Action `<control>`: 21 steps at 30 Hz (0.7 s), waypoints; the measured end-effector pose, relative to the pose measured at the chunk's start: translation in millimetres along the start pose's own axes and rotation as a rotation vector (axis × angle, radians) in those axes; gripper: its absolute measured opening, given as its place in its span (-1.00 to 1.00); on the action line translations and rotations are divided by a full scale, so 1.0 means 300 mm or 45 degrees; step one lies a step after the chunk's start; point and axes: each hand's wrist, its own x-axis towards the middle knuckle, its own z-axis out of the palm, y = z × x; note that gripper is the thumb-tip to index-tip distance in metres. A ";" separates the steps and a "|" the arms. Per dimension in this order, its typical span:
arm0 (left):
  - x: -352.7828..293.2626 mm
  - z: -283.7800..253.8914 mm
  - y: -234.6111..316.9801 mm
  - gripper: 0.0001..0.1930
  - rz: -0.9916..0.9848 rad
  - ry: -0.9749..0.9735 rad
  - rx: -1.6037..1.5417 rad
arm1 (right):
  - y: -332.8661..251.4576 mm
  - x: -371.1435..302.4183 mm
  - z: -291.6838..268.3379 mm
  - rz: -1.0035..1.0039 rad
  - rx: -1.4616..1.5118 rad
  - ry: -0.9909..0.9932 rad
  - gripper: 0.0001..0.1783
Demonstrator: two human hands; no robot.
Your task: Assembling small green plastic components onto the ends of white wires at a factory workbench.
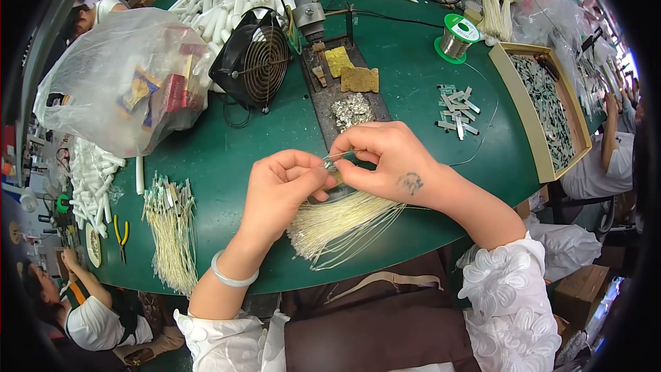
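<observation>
My left hand (281, 182), with a pale bangle on its wrist, is closed in a pinch at the middle of the table. Between its thumb and forefinger is a small silvery piece (328, 164), mostly covered by the fingers. Close beside it, my right hand (389, 162) pinches a thin wire (344, 153) whose end meets that piece. Under and in front of both hands lies a bundle of pale thin wires (344, 224). Just beyond them, a heap of silvery solder scraps (352, 111) rests on a dark metal stand base (320, 100).
On the green table (413, 103), a black fan (256, 58) and plastic bag (131, 83) stand left. Right are a solder spool (456, 40), loose small strips (457, 111) and a cardboard box (540, 107) of strips. Finished-looking wire bundle (170, 234) and pliers (122, 238) lie near left.
</observation>
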 end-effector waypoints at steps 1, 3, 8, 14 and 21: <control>0.000 0.002 0.000 -0.91 0.000 -0.002 -0.001 | -0.002 -0.001 -0.001 -0.002 -0.002 -0.004 -0.88; 0.001 0.002 -0.003 -0.92 0.007 -0.003 -0.010 | -0.004 0.001 0.001 -0.006 0.000 -0.012 -0.88; 0.007 0.000 -0.008 -0.91 0.002 -0.013 -0.040 | -0.006 0.001 0.002 0.046 0.024 -0.047 -0.86; 0.007 0.008 -0.022 -0.94 0.031 0.011 -0.027 | -0.008 0.001 0.007 0.030 0.018 -0.050 -0.85; 0.001 0.013 -0.017 -0.92 0.051 0.023 -0.023 | -0.006 -0.001 0.007 0.046 0.006 -0.036 -0.84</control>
